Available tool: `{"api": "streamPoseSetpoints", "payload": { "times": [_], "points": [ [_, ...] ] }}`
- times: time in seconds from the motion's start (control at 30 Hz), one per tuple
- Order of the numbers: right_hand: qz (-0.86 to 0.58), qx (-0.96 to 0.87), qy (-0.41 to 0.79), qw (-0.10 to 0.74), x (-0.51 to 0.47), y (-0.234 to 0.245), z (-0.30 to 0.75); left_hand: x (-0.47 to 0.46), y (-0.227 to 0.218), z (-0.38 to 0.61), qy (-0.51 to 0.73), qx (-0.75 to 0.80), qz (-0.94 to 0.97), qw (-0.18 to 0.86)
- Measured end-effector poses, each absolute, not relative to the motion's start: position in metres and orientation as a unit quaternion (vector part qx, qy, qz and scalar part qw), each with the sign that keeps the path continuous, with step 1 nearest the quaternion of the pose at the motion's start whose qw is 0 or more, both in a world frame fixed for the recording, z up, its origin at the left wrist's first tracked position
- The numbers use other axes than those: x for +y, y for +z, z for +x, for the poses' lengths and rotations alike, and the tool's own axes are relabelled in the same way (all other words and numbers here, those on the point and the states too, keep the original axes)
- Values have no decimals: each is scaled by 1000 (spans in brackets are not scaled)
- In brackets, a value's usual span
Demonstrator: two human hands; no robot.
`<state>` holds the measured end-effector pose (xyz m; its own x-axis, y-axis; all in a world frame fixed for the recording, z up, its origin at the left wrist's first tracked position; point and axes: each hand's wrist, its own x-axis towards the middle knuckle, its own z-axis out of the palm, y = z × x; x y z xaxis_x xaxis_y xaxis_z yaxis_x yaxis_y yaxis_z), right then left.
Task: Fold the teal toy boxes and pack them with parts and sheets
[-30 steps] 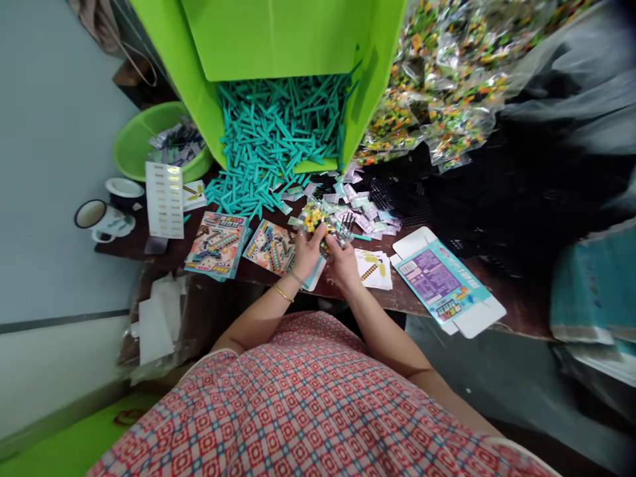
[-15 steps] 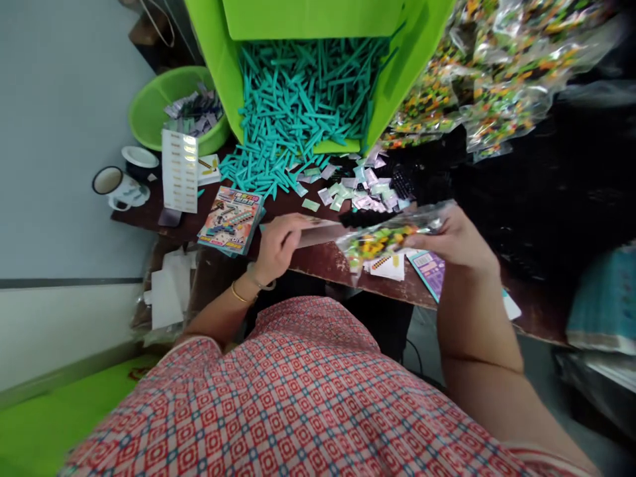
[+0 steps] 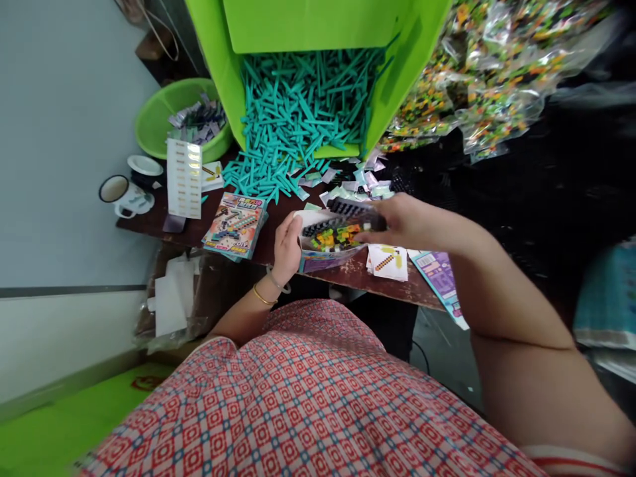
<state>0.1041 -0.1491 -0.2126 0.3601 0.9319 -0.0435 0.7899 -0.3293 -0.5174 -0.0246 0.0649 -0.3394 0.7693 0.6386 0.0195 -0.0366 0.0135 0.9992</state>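
My left hand (image 3: 288, 248) is closed on the left end of an open printed cardboard box (image 3: 325, 262), its white inner side showing. In the box's opening lies a clear plastic bag of orange, yellow and green toy bricks (image 3: 335, 236). Black studded brick pieces (image 3: 348, 207) sit beside the colored ones, partly under my fingers. My right hand (image 3: 397, 222) reaches in from the right, its fingers closed on the bag's right end. Just right of the box is a stack of small printed cards (image 3: 387, 262).
A green bin (image 3: 402, 73) spills teal sticks (image 3: 298, 112) onto the table. Small sachets (image 3: 368, 182) lie before it. At left are a green basin (image 3: 149, 119), enamel mug (image 3: 124, 195), sticker sheet (image 3: 183, 179) and printed booklets (image 3: 233, 225). Bagged bricks (image 3: 501, 99) are piled right; a flat carton (image 3: 440, 281) overhangs the edge.
The bag has moved left and down into the opening of the box, with my right hand following. My left hand has shifted slightly right, and the box is now tilted open toward me.
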Motion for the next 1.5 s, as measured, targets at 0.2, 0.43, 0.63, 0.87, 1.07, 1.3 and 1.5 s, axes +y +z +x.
{"api": "streamPoseSetpoints", "payload": {
  "times": [0.2,0.43,0.63,0.87,1.07,1.3,1.5],
  "points": [
    [-826,-534,64,166,-134,-223,112,61,-333,-7,278,161,680,659],
    [-812,-566,-16,141,-105,-232,82,76,-344,3,308,204,664,650],
    [-783,-569,62,243,-108,-260,86,89,-342,1,323,211,661,643],
    [-699,-213,130,671,-99,-316,77,71,-345,-29,297,102,685,657],
    [-573,-202,353,712,-100,-319,100,90,-346,-22,180,111,712,670],
    [-632,-234,338,657,-118,-302,125,100,-351,-9,167,157,662,714],
    [-735,-348,204,545,-116,-316,124,104,-350,-11,121,117,680,714]
  ]
}}
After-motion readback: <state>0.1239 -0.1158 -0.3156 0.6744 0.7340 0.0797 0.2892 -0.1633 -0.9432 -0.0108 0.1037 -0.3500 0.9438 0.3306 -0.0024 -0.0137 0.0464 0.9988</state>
